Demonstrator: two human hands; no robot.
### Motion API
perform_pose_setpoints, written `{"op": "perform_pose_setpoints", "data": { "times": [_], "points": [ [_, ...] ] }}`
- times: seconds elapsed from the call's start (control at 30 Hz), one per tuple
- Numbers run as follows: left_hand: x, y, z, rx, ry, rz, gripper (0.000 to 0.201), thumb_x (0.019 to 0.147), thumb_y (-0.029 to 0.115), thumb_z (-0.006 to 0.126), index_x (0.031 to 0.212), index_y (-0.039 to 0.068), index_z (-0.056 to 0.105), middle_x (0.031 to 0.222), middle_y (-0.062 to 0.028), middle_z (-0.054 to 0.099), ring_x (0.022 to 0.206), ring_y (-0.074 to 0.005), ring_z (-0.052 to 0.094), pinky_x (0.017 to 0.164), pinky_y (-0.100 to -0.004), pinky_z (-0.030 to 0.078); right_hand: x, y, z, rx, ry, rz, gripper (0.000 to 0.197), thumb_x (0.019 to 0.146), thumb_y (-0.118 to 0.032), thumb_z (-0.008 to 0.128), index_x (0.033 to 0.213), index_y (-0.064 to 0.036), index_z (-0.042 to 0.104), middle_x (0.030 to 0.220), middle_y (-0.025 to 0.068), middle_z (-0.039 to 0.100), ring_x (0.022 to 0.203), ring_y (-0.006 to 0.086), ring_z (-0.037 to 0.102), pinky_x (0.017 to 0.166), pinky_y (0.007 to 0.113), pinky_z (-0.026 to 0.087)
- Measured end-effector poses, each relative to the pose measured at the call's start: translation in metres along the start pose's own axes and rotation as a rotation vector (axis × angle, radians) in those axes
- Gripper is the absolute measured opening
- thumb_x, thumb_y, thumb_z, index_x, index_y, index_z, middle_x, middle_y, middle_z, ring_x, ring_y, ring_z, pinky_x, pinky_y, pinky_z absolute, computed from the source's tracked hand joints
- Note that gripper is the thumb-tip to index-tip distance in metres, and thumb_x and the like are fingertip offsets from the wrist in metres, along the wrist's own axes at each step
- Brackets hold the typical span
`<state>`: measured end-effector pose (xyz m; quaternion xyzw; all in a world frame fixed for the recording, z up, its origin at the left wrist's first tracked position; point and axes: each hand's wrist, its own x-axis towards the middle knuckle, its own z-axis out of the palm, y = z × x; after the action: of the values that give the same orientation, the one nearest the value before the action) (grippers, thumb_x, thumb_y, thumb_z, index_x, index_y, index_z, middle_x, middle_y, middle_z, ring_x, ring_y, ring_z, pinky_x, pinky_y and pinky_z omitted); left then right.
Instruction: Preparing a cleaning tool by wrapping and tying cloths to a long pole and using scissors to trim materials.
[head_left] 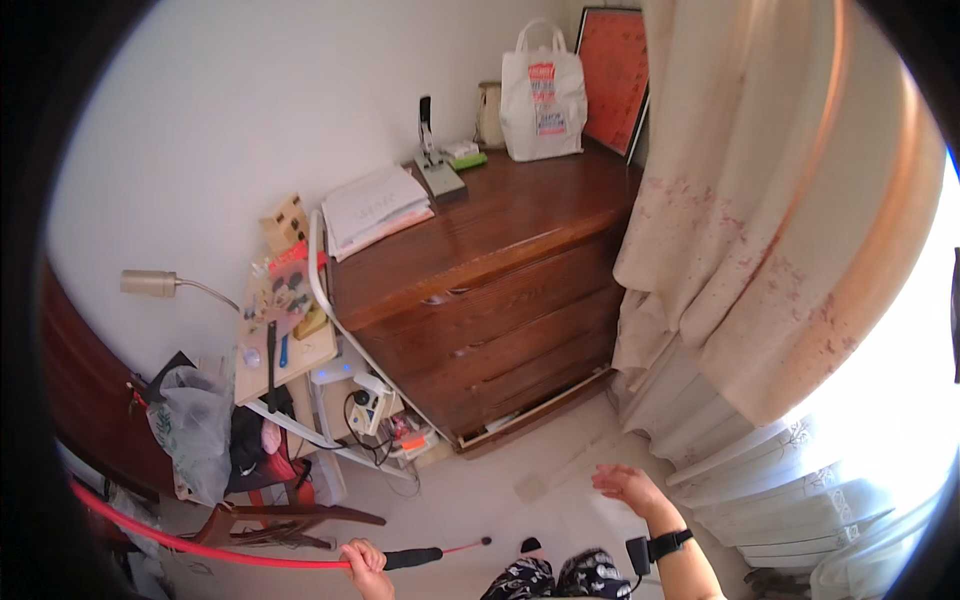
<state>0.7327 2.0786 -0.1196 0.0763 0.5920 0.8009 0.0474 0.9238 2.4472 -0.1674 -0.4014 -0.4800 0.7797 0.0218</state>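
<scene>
White wall (300,110) and a brown chest (490,300) make the back of this room, with a long curtain (740,230) on the right side and a pale floor (450,505) below. On the chest a white bag (545,110) stands upright, and the lowest drawer (530,410) seems pulled out a little. At the lower left is the rod (230,555), red and gently curved, which goes out toward the left edge of the view. The left hand (366,564) is grasping it, with the fingers wrapped around, just beside its black sleeve (413,558); beyond the sleeve a thin end finishes in a dark knob (486,541), near the person's foot (531,546). The right hand (628,487) is released and holds nothing, its fingers loosely bent above the floor, with a black band (668,545) on the wrist. For handling the rod well, I would advise a firm but not stiff grip, because such a long piece probably bends and swings at its far end. It is also wise to watch this far end near the chair (290,515) and the plastic bag (195,430), where it could catch.
</scene>
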Motion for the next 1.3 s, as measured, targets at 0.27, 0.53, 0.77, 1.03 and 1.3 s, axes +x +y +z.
{"op": "perform_pose_setpoints", "data": {
  "times": [0.27, 0.53, 0.77, 1.03, 1.3],
  "points": [
    [-0.001, -0.007, 0.021, -0.053, 0.302, 0.037, 0.046, 0.092, 0.041, 0.030, 0.057, 0.012, 0.028, 0.050, 0.0033, 0.022, 0.041, -0.0057, 0.018, 0.037, -0.0217, 0.014, 0.160, -0.067, -0.026, -0.357, -0.137, 0.086, 0.038, 0.081, -0.018, 0.052, 0.116, -0.0037, 0.047, 0.107, 0.0096, 0.056, 0.097, 0.0179, 0.053, 0.083, 0.030, 0.042],
    [-0.036, -0.015, 0.104, 0.008, 1.014, 0.197, 0.044, 0.092, 0.039, 0.032, 0.056, 0.014, 0.026, 0.049, 0.0046, 0.019, 0.039, -0.0050, 0.012, 0.035, -0.0198, 0.011, 0.328, -0.079, -0.046, -1.390, -0.004, -0.269, 0.056, 0.076, -0.021, 0.055, 0.124, 0.0004, 0.035, 0.128, 0.0206, 0.033, 0.113, 0.0319, 0.040, 0.092, 0.035, 0.037],
    [-0.052, -0.019, 0.130, 0.096, 1.165, 0.289, 0.042, 0.092, 0.034, 0.034, 0.056, 0.015, 0.024, 0.050, 0.0044, 0.018, 0.041, -0.0057, 0.013, 0.036, -0.0207, 0.012, 0.381, -0.091, -0.050, -1.635, 0.017, -0.669, 0.064, 0.069, -0.008, 0.056, 0.126, 0.0022, 0.028, 0.126, 0.0198, 0.031, 0.116, 0.0335, 0.033, 0.097, 0.035, 0.033],
    [-0.060, -0.006, 0.132, 0.084, 1.346, 0.328, 0.042, 0.092, 0.030, 0.034, 0.055, 0.014, 0.022, 0.051, 0.0027, 0.015, 0.043, -0.0079, 0.013, 0.042, -0.0234, 0.014, 0.378, -0.094, -0.036, -1.792, 0.006, -0.556, 0.067, 0.068, -0.006, 0.056, 0.128, 0.0003, 0.025, 0.128, 0.0160, 0.029, 0.118, 0.0331, 0.031, 0.096, 0.037, 0.033],
    [-0.083, -0.006, 0.121, 0.070, 1.342, 0.351, 0.042, 0.092, 0.031, 0.034, 0.055, 0.014, 0.023, 0.051, 0.0021, 0.016, 0.041, -0.0074, 0.013, 0.040, -0.0235, 0.011, 0.372, -0.074, -0.044, -1.909, 0.050, -0.696, 0.075, 0.065, -0.011, 0.060, 0.128, 0.0027, 0.022, 0.128, 0.0171, 0.028, 0.122, 0.0325, 0.026, 0.100, 0.033, 0.029]
  ]
}}
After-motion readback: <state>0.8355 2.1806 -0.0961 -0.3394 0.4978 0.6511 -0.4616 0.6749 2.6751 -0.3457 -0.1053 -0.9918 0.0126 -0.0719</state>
